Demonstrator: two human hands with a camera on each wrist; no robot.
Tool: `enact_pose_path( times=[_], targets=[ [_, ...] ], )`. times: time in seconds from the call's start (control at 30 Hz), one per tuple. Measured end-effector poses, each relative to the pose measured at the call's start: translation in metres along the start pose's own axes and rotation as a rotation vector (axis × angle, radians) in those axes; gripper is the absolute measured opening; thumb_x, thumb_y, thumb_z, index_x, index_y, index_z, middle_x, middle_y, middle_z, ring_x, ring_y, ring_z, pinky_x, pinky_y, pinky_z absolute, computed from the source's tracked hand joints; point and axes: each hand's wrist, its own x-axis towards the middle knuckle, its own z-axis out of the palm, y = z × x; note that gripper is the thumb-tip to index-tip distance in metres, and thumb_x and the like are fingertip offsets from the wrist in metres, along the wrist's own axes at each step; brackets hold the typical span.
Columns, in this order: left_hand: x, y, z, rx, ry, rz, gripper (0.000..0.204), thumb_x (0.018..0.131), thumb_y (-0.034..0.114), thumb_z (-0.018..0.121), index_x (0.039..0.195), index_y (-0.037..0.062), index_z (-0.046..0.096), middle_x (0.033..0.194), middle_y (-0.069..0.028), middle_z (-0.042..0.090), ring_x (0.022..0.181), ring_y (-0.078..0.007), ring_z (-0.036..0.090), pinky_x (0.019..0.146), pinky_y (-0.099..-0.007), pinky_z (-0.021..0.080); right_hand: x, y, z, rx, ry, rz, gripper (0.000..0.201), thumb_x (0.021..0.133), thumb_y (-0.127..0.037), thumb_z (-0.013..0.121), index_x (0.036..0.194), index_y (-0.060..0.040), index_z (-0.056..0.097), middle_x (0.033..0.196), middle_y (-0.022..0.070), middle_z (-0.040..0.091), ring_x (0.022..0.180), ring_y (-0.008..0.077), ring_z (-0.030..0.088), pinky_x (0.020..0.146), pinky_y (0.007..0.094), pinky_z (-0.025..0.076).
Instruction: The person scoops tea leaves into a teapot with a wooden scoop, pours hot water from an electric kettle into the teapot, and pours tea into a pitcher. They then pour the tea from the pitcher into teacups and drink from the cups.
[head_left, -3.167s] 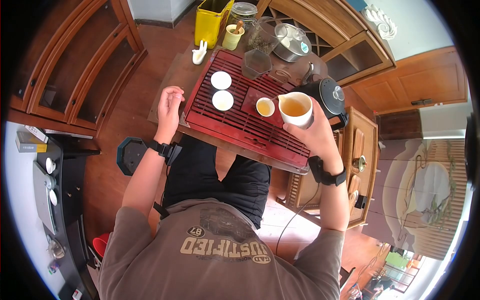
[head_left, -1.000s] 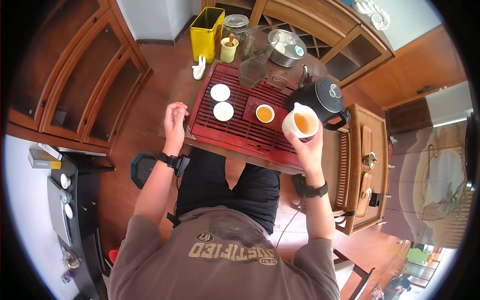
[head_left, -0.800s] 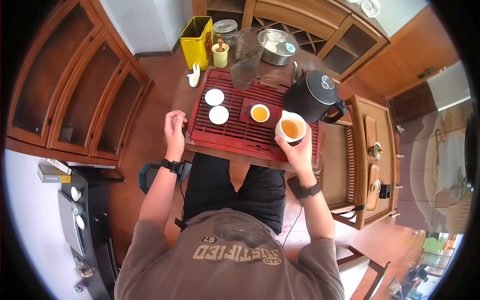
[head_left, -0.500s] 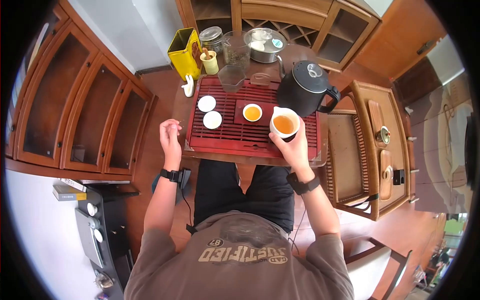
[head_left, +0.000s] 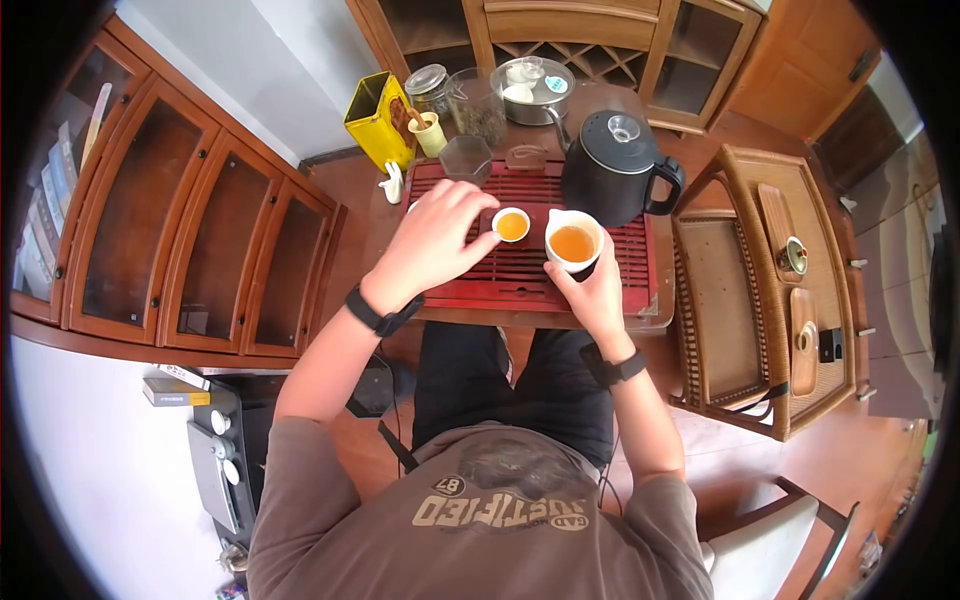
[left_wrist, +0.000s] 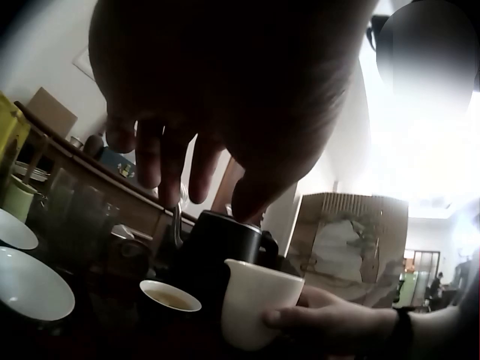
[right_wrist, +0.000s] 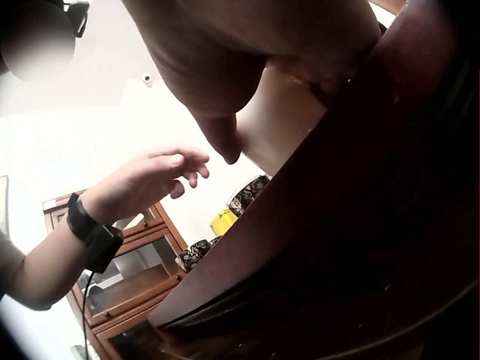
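My right hand (head_left: 594,297) grips a white spouted tea pitcher (head_left: 574,244) of amber tea, low over the right part of the slatted red tea tray (head_left: 490,292). Left of the pitcher, a small white teacup (head_left: 512,225) filled with tea sits on the tray. Over the tray's left part reaches my left hand (head_left: 432,235), thumb and fingers spread toward that teacup. From the left wrist, this hand (left_wrist: 225,97) hangs above the teacup (left_wrist: 171,297) with space beneath its fingers. Two other white cups, one a wide cup (left_wrist: 34,285), are mostly hidden under the hand in the head view.
A black kettle (head_left: 612,170) stands at the tray's right rear. Behind the tray are a clear hexagonal vessel (head_left: 466,158), a glass pitcher (head_left: 478,110), a lidded steel pot (head_left: 540,98), a yellow tin (head_left: 378,122) and a white figurine (head_left: 392,184). A rattan cart (head_left: 730,290) is at right.
My left hand has moved from beside the tray's left edge rightward over it, up to the filled teacup. The tilted pitcher has been levelled and drawn away from that cup, after pouring into it.
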Motion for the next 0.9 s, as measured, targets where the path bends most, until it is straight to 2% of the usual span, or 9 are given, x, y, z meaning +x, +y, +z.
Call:
enact_pose_path(
  times=[0.07, 0.2, 0.3, 0.33, 0.4, 0.53, 0.6, 0.83, 0.9],
  targets=[
    [0.011, -0.001, 0.016, 0.114, -0.144, 0.004, 0.044, 0.087, 0.031, 0.079, 0.12, 0.0048, 0.067, 0.119, -0.0128, 0.066, 0.114, -0.0315, 0.06, 0.098, -0.0434, 0.05, 0.001, -0.005, -0.002, 0.024, -0.006, 0.008, 0.074, 0.078, -0.019, 0.089, 0.138, 0.0024, 0.051, 0.122, 0.021, 0.069, 0.115, 0.0386, 0.068, 0.098, 0.046, 0.053],
    [0.02, -0.014, 0.045, 0.233, -0.226, 0.021, 0.055, 0.084, 0.041, 0.081, 0.122, 0.0026, 0.068, 0.115, -0.0122, 0.067, 0.111, -0.0302, 0.061, 0.097, -0.0421, 0.049, 0.002, -0.005, -0.003, 0.034, -0.012, 0.018, 0.075, 0.077, -0.019, 0.089, 0.138, 0.0028, 0.051, 0.121, 0.0218, 0.07, 0.114, 0.0393, 0.068, 0.098, 0.047, 0.053],
    [0.025, -0.014, 0.052, 0.335, -0.27, 0.023, 0.051, 0.084, 0.041, 0.08, 0.118, 0.0044, 0.07, 0.11, -0.0111, 0.067, 0.108, -0.029, 0.061, 0.095, -0.0414, 0.049, 0.002, -0.003, -0.003, 0.037, -0.022, 0.03, 0.076, 0.076, -0.019, 0.089, 0.138, 0.0028, 0.051, 0.121, 0.0216, 0.07, 0.114, 0.0393, 0.068, 0.098, 0.0474, 0.053],
    [0.024, -0.017, 0.056, 0.336, -0.273, 0.026, 0.051, 0.084, 0.041, 0.08, 0.118, 0.0044, 0.07, 0.11, -0.0111, 0.067, 0.108, -0.029, 0.061, 0.095, -0.0414, 0.049, 0.002, -0.002, -0.003, 0.037, -0.018, 0.032, 0.076, 0.076, -0.019, 0.089, 0.138, 0.0028, 0.051, 0.121, 0.0216, 0.07, 0.114, 0.0393, 0.068, 0.098, 0.0474, 0.053],
    [0.023, -0.023, 0.063, 0.319, -0.161, 0.109, 0.04, 0.078, 0.04, 0.082, 0.096, 0.0059, 0.071, 0.092, -0.0079, 0.065, 0.097, -0.0264, 0.062, 0.085, -0.0398, 0.048, 0.001, 0.0, -0.002, 0.038, -0.031, 0.053, 0.078, 0.076, -0.021, 0.089, 0.14, 0.0024, 0.05, 0.123, 0.021, 0.069, 0.116, 0.0393, 0.066, 0.101, 0.048, 0.051],
    [0.025, -0.023, 0.061, 0.308, -0.155, 0.11, 0.036, 0.077, 0.037, 0.081, 0.092, 0.006, 0.071, 0.091, -0.0083, 0.066, 0.096, -0.0265, 0.062, 0.084, -0.04, 0.047, 0.0, 0.007, -0.001, -0.006, -0.039, 0.056, 0.081, 0.077, -0.023, 0.089, 0.142, 0.002, 0.049, 0.126, 0.0204, 0.067, 0.119, 0.0393, 0.063, 0.104, 0.0486, 0.048],
    [0.027, -0.02, 0.056, 0.328, -0.297, -0.003, 0.04, 0.079, 0.036, 0.079, 0.104, 0.0062, 0.073, 0.103, -0.0098, 0.068, 0.106, -0.0282, 0.062, 0.093, -0.0412, 0.048, 0.0, 0.007, -0.001, 0.006, -0.051, 0.066, 0.084, 0.077, -0.025, 0.089, 0.144, 0.0021, 0.047, 0.128, 0.0206, 0.067, 0.121, 0.0393, 0.062, 0.105, 0.0487, 0.046],
    [0.025, -0.032, 0.047, 0.373, -0.257, -0.031, 0.035, 0.078, 0.034, 0.078, 0.1, 0.0063, 0.072, 0.101, -0.0099, 0.067, 0.105, -0.0289, 0.062, 0.092, -0.042, 0.048, -0.002, 0.005, -0.001, -0.028, -0.037, 0.067, 0.085, 0.077, -0.026, 0.089, 0.145, 0.0036, 0.046, 0.128, 0.0216, 0.066, 0.121, 0.0397, 0.062, 0.105, 0.0486, 0.047],
    [0.022, -0.037, 0.047, 0.379, -0.185, -0.007, 0.037, 0.076, 0.037, 0.08, 0.093, 0.0052, 0.073, 0.095, -0.0098, 0.067, 0.099, -0.0279, 0.063, 0.087, -0.0411, 0.048, -0.001, 0.008, -0.001, -0.02, -0.037, 0.057, 0.086, 0.077, -0.026, 0.09, 0.145, 0.0039, 0.046, 0.128, 0.0218, 0.066, 0.121, 0.0399, 0.062, 0.105, 0.0483, 0.046]
  ],
)
